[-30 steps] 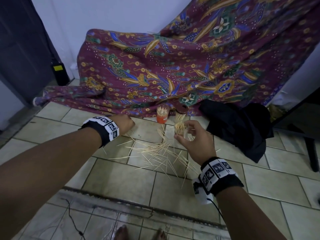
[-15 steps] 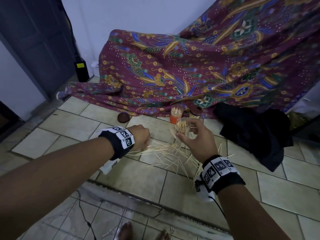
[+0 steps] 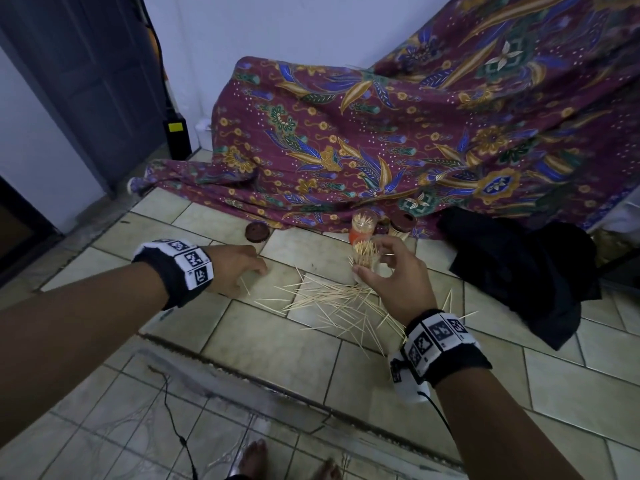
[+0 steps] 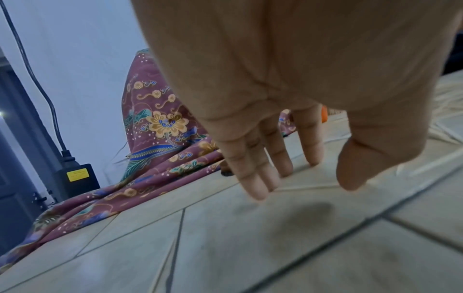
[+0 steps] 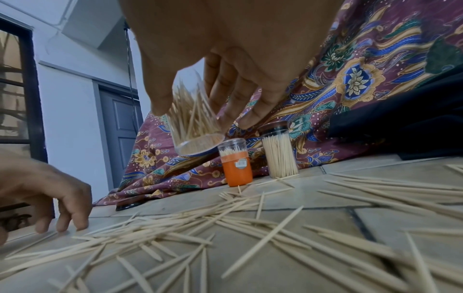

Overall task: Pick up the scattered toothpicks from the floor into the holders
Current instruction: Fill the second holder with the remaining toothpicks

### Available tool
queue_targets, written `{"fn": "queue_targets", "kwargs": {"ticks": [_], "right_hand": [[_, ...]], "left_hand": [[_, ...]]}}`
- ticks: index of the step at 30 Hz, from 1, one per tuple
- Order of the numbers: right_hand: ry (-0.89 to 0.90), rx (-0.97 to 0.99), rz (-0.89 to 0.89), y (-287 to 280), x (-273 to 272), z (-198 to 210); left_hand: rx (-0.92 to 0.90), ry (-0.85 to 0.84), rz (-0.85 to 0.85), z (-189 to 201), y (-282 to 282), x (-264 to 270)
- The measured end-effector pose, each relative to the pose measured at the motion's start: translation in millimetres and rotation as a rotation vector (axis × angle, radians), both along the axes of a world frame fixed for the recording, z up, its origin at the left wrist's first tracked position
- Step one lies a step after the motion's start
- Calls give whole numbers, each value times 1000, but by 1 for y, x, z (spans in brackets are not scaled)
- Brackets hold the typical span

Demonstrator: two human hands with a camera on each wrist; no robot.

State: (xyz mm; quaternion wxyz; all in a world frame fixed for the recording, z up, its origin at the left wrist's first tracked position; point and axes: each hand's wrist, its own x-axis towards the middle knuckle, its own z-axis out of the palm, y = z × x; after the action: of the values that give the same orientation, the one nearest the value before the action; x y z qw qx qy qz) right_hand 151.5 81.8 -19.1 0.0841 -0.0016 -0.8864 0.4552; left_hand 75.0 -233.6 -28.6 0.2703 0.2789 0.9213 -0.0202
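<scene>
Several loose toothpicks (image 3: pixel 332 299) lie in a pile on the tiled floor (image 3: pixel 277 348). My right hand (image 3: pixel 372 263) holds a clear open holder (image 3: pixel 362 259) part full of toothpicks just above the pile; in the right wrist view the holder (image 5: pixel 198 138) sits tilted between thumb and fingers of that hand (image 5: pixel 192 113). My left hand (image 3: pixel 251 277) is at the pile's left edge, fingers (image 4: pixel 263 168) pointing down to the tile and holding nothing. An orange holder (image 3: pixel 362 230) and a brown-lidded holder (image 3: pixel 401 225) stand behind, upright.
A patterned purple cloth (image 3: pixel 381 140) drapes over something right behind the holders. A brown lid (image 3: pixel 257 232) lies on the floor at the left. Dark clothing (image 3: pixel 526 271) is heaped to the right. A black box with a yellow label (image 3: pixel 177 138) stands by the wall.
My left hand has uncurled and its fingertips have come down onto the tile left of the pile. The right hand still holds the clear holder. The head view has swung left.
</scene>
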Motion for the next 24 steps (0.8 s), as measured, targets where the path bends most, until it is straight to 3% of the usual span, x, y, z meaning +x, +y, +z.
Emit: {"fn": "queue_targets", "kwargs": {"ticks": [8, 21, 24], "right_hand": [[-7, 2, 16, -7, -3, 3], [-6, 17, 6, -8, -3, 4], [-9, 21, -15, -6, -5, 2]], "left_hand": [[-13, 112, -117, -4, 8, 17], [415, 92, -91, -3, 76, 26], [305, 50, -82, 8, 69, 16]]}}
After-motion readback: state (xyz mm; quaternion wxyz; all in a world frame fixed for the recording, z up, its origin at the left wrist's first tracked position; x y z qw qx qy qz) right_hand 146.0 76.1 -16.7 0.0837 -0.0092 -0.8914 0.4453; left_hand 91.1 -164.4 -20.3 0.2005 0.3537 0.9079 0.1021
